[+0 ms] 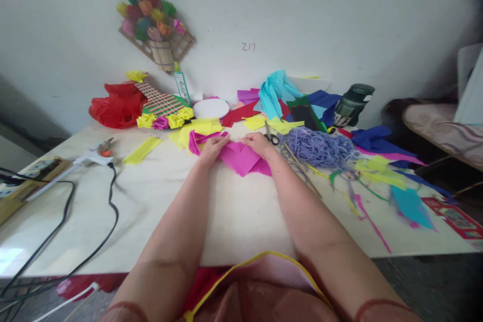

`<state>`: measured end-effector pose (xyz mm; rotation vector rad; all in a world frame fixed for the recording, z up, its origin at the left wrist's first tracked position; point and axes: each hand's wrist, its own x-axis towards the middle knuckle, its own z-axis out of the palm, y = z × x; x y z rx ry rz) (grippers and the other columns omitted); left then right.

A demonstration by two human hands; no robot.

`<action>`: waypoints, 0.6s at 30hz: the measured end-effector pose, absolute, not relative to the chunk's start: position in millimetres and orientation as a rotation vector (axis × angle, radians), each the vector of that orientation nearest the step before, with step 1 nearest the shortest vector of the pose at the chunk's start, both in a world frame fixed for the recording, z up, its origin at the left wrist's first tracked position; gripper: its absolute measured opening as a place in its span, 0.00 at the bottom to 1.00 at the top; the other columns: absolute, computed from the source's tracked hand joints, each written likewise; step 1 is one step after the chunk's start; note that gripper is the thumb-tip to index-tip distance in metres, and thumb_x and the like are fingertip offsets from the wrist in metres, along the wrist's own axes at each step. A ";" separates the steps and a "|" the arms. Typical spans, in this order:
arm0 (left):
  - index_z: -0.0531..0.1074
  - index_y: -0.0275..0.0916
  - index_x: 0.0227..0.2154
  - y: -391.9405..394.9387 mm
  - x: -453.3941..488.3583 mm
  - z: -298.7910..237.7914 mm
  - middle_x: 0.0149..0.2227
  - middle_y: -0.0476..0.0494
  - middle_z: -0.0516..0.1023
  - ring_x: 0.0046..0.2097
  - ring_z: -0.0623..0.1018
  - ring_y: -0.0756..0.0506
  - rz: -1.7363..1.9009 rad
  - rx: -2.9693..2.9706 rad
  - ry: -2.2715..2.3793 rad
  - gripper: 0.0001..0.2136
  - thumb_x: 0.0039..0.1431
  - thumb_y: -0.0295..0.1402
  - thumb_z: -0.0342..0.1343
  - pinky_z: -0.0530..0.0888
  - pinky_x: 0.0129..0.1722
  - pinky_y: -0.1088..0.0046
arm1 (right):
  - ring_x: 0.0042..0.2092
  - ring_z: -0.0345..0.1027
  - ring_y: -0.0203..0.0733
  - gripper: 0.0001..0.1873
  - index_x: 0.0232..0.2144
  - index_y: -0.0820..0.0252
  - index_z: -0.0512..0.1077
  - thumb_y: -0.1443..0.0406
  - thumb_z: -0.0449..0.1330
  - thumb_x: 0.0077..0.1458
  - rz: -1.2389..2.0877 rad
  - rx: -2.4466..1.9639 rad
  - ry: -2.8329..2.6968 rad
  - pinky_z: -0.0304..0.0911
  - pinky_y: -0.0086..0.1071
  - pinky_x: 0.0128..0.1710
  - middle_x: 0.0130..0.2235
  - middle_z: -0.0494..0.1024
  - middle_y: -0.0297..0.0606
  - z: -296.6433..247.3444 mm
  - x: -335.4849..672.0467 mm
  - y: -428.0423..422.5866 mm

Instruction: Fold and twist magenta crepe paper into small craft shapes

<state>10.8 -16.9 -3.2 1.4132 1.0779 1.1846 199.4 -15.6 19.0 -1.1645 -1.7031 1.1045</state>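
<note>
Both hands are on a sheet of magenta crepe paper in the middle of the white table. My left hand has its fingers closed on the paper's left part, where a crumpled piece sticks out beyond the wrist. Thumb and fingers of my right hand pinch the upper edge on the other side. The sheet's lower part hangs toward me with a pointed corner. Black-handled scissors lie just right of my right hand. Yellow crepe paper lies behind my left hand.
A glue gun with a black cord lies left, near a power strip. Bundled purple cord, paper scraps and a dark bottle fill the right side. A flower-decorated craft and a glue bottle stand by the wall.
</note>
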 end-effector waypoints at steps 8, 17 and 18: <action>0.79 0.36 0.34 -13.9 6.5 -5.5 0.29 0.44 0.78 0.35 0.75 0.44 1.144 1.386 0.946 0.15 0.40 0.32 0.56 0.69 0.35 0.72 | 0.22 0.51 0.32 0.17 0.18 0.60 0.62 0.53 0.59 0.42 1.077 -1.181 -1.679 0.45 0.29 0.23 0.18 0.59 0.27 17.0 198.5 -13.5; 0.79 0.36 0.35 -18.6 7.3 0.2 0.33 0.42 0.79 0.39 0.75 0.43 1.098 1.463 1.001 0.13 0.44 0.33 0.57 0.69 0.39 0.71 | 0.22 0.50 0.31 0.17 0.17 0.59 0.61 0.54 0.59 0.42 1.068 -1.156 -1.661 0.44 0.28 0.23 0.17 0.57 0.26 14.2 199.6 -10.1; 0.79 0.36 0.34 -17.7 7.2 -0.8 0.33 0.42 0.79 0.40 0.75 0.43 1.108 1.457 1.002 0.13 0.45 0.33 0.57 0.69 0.39 0.71 | 0.22 0.50 0.31 0.17 0.17 0.59 0.61 0.54 0.59 0.41 1.067 -1.153 -1.659 0.44 0.28 0.22 0.17 0.57 0.26 14.4 199.6 -10.3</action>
